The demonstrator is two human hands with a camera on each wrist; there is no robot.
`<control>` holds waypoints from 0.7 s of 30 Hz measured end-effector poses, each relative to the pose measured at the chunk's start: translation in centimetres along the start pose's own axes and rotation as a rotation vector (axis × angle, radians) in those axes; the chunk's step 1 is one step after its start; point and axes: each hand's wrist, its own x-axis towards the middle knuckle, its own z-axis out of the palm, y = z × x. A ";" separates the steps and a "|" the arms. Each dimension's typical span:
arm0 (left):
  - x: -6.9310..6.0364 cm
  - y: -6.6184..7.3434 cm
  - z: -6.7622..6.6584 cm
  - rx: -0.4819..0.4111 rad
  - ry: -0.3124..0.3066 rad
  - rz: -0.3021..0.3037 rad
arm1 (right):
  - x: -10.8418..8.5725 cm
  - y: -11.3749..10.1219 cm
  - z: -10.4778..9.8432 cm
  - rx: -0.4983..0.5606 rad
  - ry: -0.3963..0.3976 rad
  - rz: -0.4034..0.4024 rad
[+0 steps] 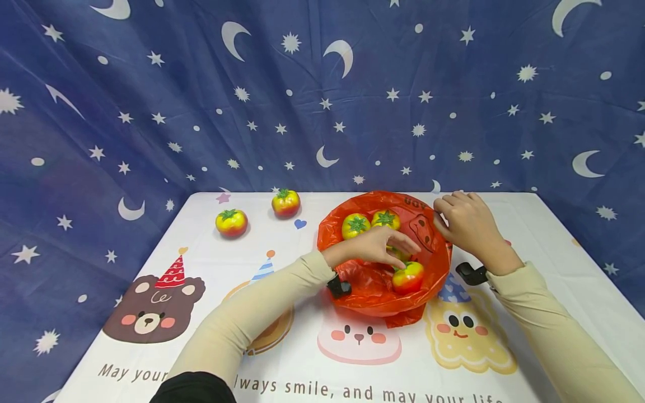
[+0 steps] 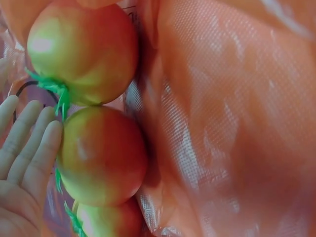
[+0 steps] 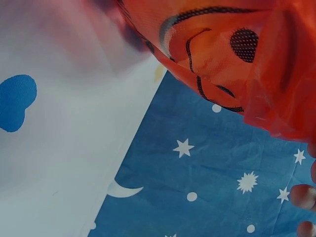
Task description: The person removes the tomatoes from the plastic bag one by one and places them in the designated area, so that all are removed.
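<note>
A red plastic bag (image 1: 360, 282) with black print lies spread wide on the table, its mouth facing up. Inside it are several yellow-and-red tomatoes with green leafy tops, among them one tomato (image 1: 408, 278) at the front right and another (image 1: 356, 225) at the back left. My left hand (image 1: 375, 244) reaches over the bag's mouth, its fingers extended near the front tomato. Beside the tomatoes in the left wrist view, the fingers (image 2: 39, 158) are nearly straight and hold nothing. At the bag's right rim, my right hand (image 1: 468, 224) grips the plastic with curled fingers.
Two more tomatoes, one nearer (image 1: 232, 223) and one farther back (image 1: 286, 203), stand on the table left of the bag. A white cloth (image 1: 201, 252) with cartoon prints covers the table. Behind it hangs a blue curtain (image 1: 302, 101) with moons and stars.
</note>
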 end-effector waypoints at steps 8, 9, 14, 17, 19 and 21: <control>-0.1 0.0 0.5 0.021 -0.039 -0.018 | 0.0 0.1 0.1 0.003 0.009 -0.006; -0.1 0.0 0.6 0.028 -0.042 -0.018 | 0.0 0.1 0.1 0.002 0.010 -0.007; -0.3 0.2 0.5 0.046 -0.054 -0.023 | 0.0 0.1 0.1 0.001 0.014 -0.011; -0.4 0.2 0.4 0.050 -0.067 -0.021 | -0.1 0.1 0.1 0.001 0.016 -0.012; -0.5 0.2 0.3 0.056 -0.076 -0.019 | -0.1 0.1 0.1 0.002 0.018 -0.013; -0.5 0.2 0.2 0.062 -0.083 -0.018 | -0.1 0.1 0.1 0.002 0.019 -0.013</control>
